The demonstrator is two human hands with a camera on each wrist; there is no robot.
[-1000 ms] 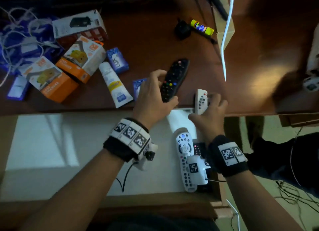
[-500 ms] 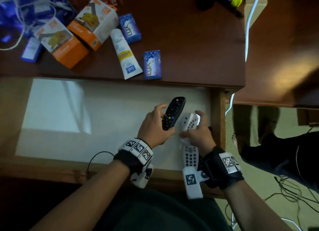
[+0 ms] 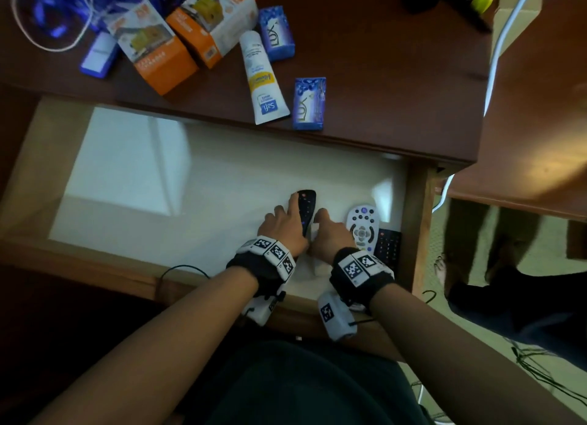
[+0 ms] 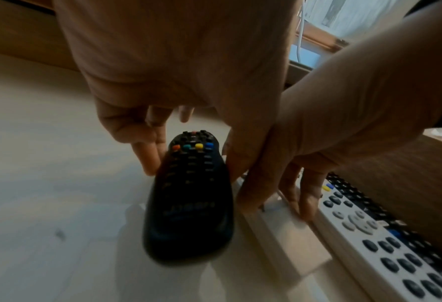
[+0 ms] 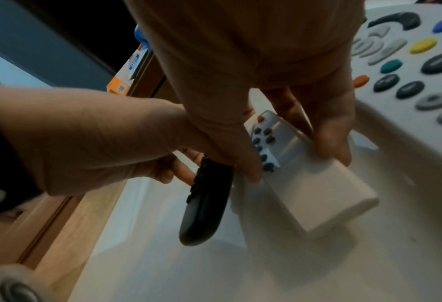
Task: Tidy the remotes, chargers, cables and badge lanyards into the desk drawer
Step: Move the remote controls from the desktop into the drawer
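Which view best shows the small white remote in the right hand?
The right wrist view: the small white rectangular remote shows whole, pinched by the right hand. The left wrist view shows only its edge; the head view a sliver.

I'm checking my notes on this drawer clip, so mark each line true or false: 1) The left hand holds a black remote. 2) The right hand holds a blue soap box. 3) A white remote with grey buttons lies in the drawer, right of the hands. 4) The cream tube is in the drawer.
1) True: the left hand holds the black remote.
2) False: the right hand holds a small white remote.
3) True: the large white remote lies in the drawer.
4) False: the tube lies on the desk.
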